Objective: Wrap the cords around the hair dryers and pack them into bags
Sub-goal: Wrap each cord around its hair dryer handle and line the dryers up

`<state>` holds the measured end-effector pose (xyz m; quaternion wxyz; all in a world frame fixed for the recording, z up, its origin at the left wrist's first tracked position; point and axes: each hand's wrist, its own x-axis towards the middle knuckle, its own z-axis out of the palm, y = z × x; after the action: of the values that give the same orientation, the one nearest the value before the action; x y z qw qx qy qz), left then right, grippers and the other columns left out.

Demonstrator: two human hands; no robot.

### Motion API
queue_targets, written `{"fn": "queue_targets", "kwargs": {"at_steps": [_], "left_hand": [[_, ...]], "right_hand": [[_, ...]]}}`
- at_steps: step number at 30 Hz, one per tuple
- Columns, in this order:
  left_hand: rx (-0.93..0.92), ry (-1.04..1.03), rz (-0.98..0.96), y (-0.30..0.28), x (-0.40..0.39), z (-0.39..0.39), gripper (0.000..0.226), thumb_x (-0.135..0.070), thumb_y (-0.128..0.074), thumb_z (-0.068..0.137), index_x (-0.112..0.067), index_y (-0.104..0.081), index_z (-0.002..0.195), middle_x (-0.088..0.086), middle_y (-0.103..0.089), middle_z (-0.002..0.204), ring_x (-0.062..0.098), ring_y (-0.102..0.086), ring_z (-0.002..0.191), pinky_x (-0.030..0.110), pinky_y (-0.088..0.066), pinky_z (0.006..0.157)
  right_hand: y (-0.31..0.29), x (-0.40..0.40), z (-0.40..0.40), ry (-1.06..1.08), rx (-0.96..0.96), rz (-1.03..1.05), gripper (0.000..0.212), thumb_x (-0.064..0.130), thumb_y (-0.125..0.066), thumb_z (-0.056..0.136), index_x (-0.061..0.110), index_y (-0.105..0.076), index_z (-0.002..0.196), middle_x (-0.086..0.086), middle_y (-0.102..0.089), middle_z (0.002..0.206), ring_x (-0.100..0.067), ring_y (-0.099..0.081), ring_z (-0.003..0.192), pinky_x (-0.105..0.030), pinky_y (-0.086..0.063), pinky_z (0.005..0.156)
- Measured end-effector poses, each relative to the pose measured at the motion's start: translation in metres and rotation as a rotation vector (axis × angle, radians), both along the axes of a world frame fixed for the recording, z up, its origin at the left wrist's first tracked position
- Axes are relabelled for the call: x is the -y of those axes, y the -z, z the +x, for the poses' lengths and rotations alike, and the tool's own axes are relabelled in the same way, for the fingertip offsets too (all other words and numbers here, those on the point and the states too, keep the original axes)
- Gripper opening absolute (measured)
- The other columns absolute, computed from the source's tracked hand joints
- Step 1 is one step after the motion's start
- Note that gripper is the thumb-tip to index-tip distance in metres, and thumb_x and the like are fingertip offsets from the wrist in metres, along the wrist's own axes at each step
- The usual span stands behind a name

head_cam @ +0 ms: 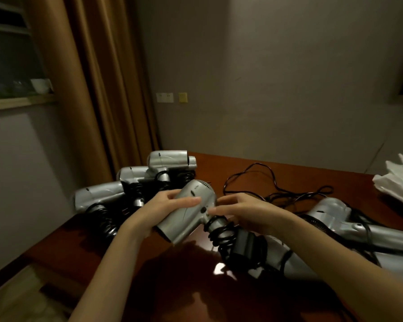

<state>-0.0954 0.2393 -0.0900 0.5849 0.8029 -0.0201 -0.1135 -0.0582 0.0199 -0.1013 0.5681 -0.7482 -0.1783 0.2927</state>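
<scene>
Three wrapped dryers (135,180) stand by; left hand (163,205) clasps 4th dryer (191,212), right hand (244,212) fingers curled at handle w/ cord (221,235) coiled; one loose dryer (335,217) left, bags (400,182) prob. unfilled.

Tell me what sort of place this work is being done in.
Probably a hotel room or its housekeeping area. Several identical silver hair dryers with wrapped cords are lined up on a glossy wooden table, white bags are stacked at its right edge, and a long tan curtain hangs behind.
</scene>
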Motion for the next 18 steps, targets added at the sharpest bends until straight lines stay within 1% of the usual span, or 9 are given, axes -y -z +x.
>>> {"fn": "queue_targets", "kwargs": {"at_steps": [3,5,7,8,9,11,13,15,18], "left_hand": [[0.096,-0.214,-0.131,-0.009,-0.006,0.003,0.074,-0.058,-0.073,0.061,-0.025,-0.057,0.125,0.000,-0.066,0.116,0.017,-0.065,0.101,0.032,-0.052,0.080],[0.172,-0.333,-0.302,-0.016,-0.018,0.004,0.057,-0.058,-0.071,0.072,-0.026,-0.058,0.117,0.002,-0.062,0.125,0.016,-0.061,0.111,0.043,-0.048,0.096],[0.193,-0.435,-0.401,-0.019,-0.033,-0.001,0.038,-0.047,-0.061,0.087,-0.022,-0.057,0.115,0.006,-0.060,0.128,0.019,-0.059,0.116,0.049,-0.043,0.105],[0.179,-0.480,-0.424,-0.018,-0.040,-0.004,0.033,-0.041,-0.058,0.092,-0.020,-0.055,0.117,0.008,-0.059,0.129,0.021,-0.058,0.119,0.048,-0.042,0.106],[0.152,-0.514,-0.431,-0.014,-0.046,-0.008,0.032,-0.036,-0.056,0.095,-0.018,-0.053,0.121,0.010,-0.058,0.130,0.024,-0.057,0.120,0.047,-0.042,0.107],[0.078,-0.541,-0.416,-0.001,-0.054,-0.017,0.036,-0.030,-0.055,0.096,-0.015,-0.052,0.128,0.013,-0.058,0.129,0.027,-0.056,0.120,0.045,-0.041,0.108],[0.029,-0.517,-0.384,0.011,-0.059,-0.027,0.035,-0.026,-0.057,0.095,-0.007,-0.057,0.125,0.011,-0.065,0.118,0.026,-0.062,0.111,0.042,-0.044,0.105],[0.037,-0.478,-0.357,0.015,-0.061,-0.035,0.029,-0.021,-0.058,0.095,-0.005,-0.063,0.119,0.009,-0.071,0.105,0.024,-0.066,0.100,0.038,-0.049,0.096],[0.125,-0.540,-0.374,0.012,-0.066,-0.036,0.022,-0.015,-0.060,0.095,-0.009,-0.062,0.116,0.010,-0.071,0.110,0.021,-0.069,0.100,0.033,-0.053,0.088]], "right_hand": [[0.003,-0.008,0.001,0.085,-0.037,0.055,0.036,0.032,-0.078,0.076,0.015,-0.072,0.107,-0.025,-0.062,0.119,-0.035,-0.057,0.095,-0.044,-0.044,0.094],[0.004,-0.016,0.003,0.146,-0.015,0.059,0.058,0.034,-0.079,0.071,0.010,-0.063,0.122,-0.018,-0.068,0.113,-0.031,-0.064,0.094,-0.037,-0.050,0.091],[0.004,-0.024,0.004,0.183,-0.003,0.083,0.055,0.029,-0.075,0.077,0.007,-0.058,0.125,-0.006,-0.070,0.104,-0.025,-0.069,0.093,-0.032,-0.056,0.084],[0.003,-0.029,0.003,0.211,0.000,0.105,0.049,0.027,-0.073,0.080,0.008,-0.059,0.123,-0.004,-0.069,0.101,-0.029,-0.068,0.092,-0.033,-0.057,0.084],[0.004,-0.033,0.004,0.240,-0.011,0.136,0.046,0.025,-0.073,0.081,0.008,-0.059,0.121,-0.004,-0.069,0.099,-0.031,-0.069,0.091,-0.035,-0.057,0.083],[0.003,-0.046,0.004,0.290,-0.055,0.242,0.045,0.020,-0.072,0.082,0.005,-0.057,0.121,-0.007,-0.070,0.099,-0.024,-0.071,0.083,-0.030,-0.059,0.074],[0.001,-0.066,0.004,0.328,-0.068,0.325,0.040,0.019,-0.071,0.084,0.002,-0.059,0.118,-0.009,-0.070,0.101,-0.019,-0.070,0.083,-0.028,-0.058,0.071],[0.002,-0.091,0.009,0.353,-0.106,0.405,0.040,0.020,-0.071,0.084,0.002,-0.061,0.119,-0.009,-0.070,0.102,-0.022,-0.070,0.088,-0.030,-0.057,0.072],[0.002,-0.137,0.018,0.344,-0.161,0.473,0.039,0.022,-0.070,0.086,0.004,-0.062,0.120,-0.011,-0.071,0.106,-0.025,-0.070,0.092,-0.031,-0.056,0.071]]}}
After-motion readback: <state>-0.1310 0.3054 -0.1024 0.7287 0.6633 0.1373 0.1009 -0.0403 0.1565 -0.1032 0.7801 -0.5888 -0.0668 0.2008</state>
